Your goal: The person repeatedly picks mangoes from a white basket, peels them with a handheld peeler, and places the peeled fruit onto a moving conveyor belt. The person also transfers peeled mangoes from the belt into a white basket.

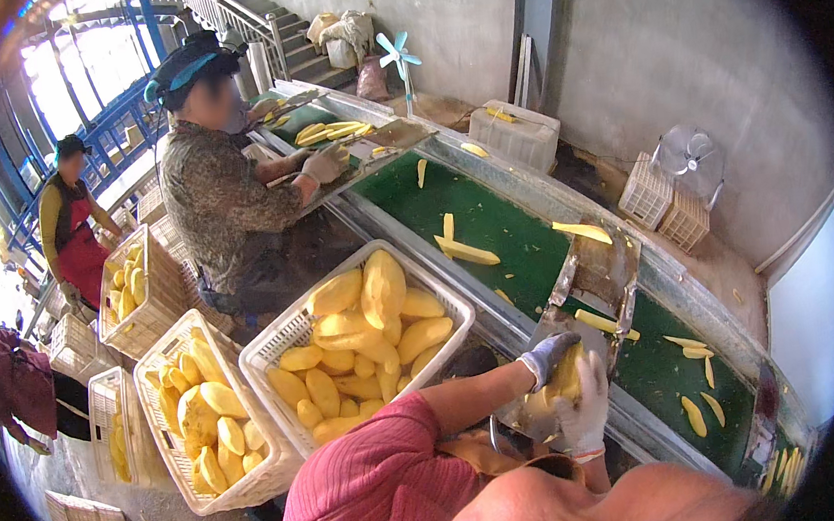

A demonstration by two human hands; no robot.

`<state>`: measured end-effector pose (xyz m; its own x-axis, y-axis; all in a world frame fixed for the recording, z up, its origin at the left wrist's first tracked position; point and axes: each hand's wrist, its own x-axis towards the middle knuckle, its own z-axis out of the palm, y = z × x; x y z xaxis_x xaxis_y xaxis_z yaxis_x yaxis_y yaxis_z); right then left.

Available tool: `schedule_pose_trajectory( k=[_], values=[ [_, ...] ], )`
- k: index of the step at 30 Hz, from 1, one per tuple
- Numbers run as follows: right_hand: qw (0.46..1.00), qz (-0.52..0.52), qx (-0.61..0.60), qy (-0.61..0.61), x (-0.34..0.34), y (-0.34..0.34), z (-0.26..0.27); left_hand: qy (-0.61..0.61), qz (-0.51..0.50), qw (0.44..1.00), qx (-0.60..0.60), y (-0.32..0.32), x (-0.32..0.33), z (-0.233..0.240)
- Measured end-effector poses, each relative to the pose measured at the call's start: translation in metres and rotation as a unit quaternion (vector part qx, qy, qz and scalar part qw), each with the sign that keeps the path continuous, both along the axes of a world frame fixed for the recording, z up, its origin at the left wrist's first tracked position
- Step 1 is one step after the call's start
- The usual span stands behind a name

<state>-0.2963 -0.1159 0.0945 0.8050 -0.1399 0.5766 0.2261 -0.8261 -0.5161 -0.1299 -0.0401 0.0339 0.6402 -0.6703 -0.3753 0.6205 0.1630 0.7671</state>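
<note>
My left hand (pixel 551 360), in a grey-blue glove, grips the upper side of a peeled yellow root or fruit piece (pixel 565 382). Against its right side lies my right hand (pixel 584 403) in a white glove. Both are over a metal work plate (pixel 551 327) at the near edge of the conveyor. A curved metal piece (pixel 494 434) shows below the left forearm; what it belongs to is unclear. Just beyond my hands, a long yellow cut piece (pixel 606 323) lies across the metal bridge (pixel 605 268) over the green belt (pixel 509 213).
A plastic crate (pixel 465 314) of peeled yellow pieces stands at my left, with more filled crates (pixel 208 506) beyond. A co-worker in camouflage (pixel 221 202) works farther up the belt. Two more people are at the far left. Cut strips (pixel 468 250) lie on the belt.
</note>
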Motion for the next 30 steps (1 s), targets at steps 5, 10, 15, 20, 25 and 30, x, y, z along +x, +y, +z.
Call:
schedule_pose_trajectory(
  k=[5,10,15,20,25,30],
  values=[
    [0.98,-0.114,-0.157,0.032,0.017,0.017,0.007,0.203,-0.118,0.967,-0.101,0.024,0.013,0.014],
    [0.976,-0.159,-0.147,-0.005,0.122,-0.011,0.014,-0.172,0.023,0.984,0.046,0.084,0.074,0.016],
    [0.955,-0.273,-0.108,0.052,0.273,-0.078,-0.018,-0.482,0.129,0.783,0.372,0.112,0.168,-0.009],
    [0.97,-0.183,-0.157,-0.002,0.216,-0.091,-0.023,-0.657,0.002,0.568,0.496,0.116,0.198,-0.04],
    [0.968,-0.18,-0.17,-0.037,0.085,-0.033,-0.013,-0.645,0.019,0.562,0.518,0.107,0.194,-0.043],
    [0.952,-0.249,-0.175,-0.018,0.21,-0.084,-0.046,-0.642,0.063,0.569,0.51,0.105,0.191,-0.027]
  ],
)
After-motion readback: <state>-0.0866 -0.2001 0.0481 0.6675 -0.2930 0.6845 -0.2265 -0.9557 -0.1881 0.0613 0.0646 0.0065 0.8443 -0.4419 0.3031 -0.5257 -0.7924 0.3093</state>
